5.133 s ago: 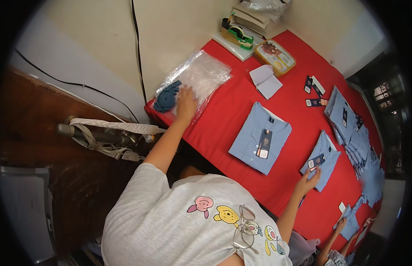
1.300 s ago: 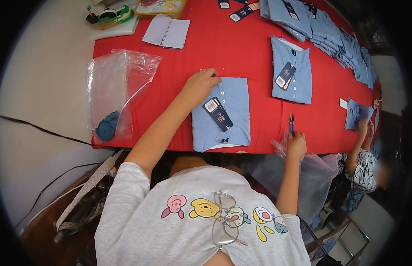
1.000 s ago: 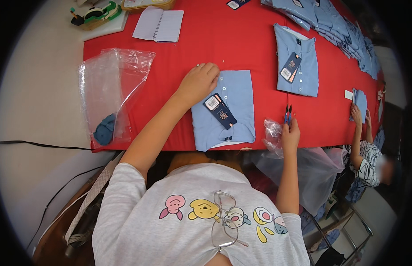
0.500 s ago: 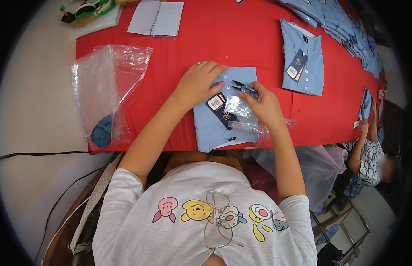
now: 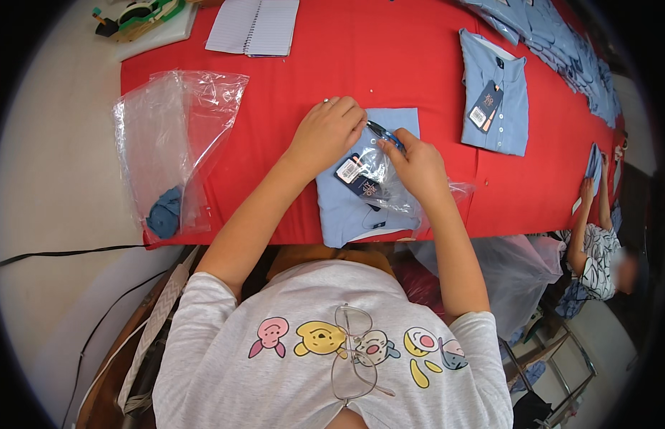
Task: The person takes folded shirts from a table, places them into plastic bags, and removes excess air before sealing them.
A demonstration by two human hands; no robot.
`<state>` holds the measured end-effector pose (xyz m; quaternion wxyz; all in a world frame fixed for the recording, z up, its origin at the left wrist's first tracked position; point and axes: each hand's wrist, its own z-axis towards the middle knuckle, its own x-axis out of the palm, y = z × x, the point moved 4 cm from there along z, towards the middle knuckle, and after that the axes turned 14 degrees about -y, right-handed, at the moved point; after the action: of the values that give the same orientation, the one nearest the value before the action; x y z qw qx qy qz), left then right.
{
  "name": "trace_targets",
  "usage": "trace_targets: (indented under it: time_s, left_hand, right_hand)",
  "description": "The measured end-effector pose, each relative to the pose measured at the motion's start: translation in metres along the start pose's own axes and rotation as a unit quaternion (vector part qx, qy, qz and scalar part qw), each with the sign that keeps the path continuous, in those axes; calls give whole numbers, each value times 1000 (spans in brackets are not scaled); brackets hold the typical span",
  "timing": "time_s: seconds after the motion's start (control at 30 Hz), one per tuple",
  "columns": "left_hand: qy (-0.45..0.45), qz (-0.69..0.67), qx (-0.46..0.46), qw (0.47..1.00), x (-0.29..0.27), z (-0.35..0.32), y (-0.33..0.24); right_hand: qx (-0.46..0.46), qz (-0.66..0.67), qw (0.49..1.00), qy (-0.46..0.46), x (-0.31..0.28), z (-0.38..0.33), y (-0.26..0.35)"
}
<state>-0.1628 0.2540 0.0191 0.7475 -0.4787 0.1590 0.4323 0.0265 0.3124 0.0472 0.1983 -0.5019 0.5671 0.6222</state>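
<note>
At the frame's centre, a folded light-blue shirt (image 5: 361, 204) of soft cloth lies flat on the red tablecloth (image 5: 390, 71). The left hand (image 5: 325, 136) presses curled fingers on its collar end. The right hand (image 5: 416, 168) pinches crinkly clear plastic film (image 5: 390, 186) and a blue pen (image 5: 384, 134) over its dark hang tag (image 5: 357, 179).

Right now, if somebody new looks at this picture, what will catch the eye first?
Probably the bright red tablecloth that covers the long table. At its near edge, the left hand and the right hand meet over a folded light blue shirt, with a clear plastic bag and a small blue tool in the right fingers. To the left lies a stack of clear bags, and to the right another tagged blue shirt.
</note>
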Motion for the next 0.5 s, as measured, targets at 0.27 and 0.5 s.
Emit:
trace_targets:
  time_s: [0.27, 0.5]
  left_hand:
    - [-11, -14, -20, 1000, -2, -1, -2]
    - [221, -326, -213, 894, -61, 0, -18]
  right_hand:
    - [-21, -35, 999, -11, 3, 1, 1]
    - [97, 41, 990, -92, -5, 0, -25]
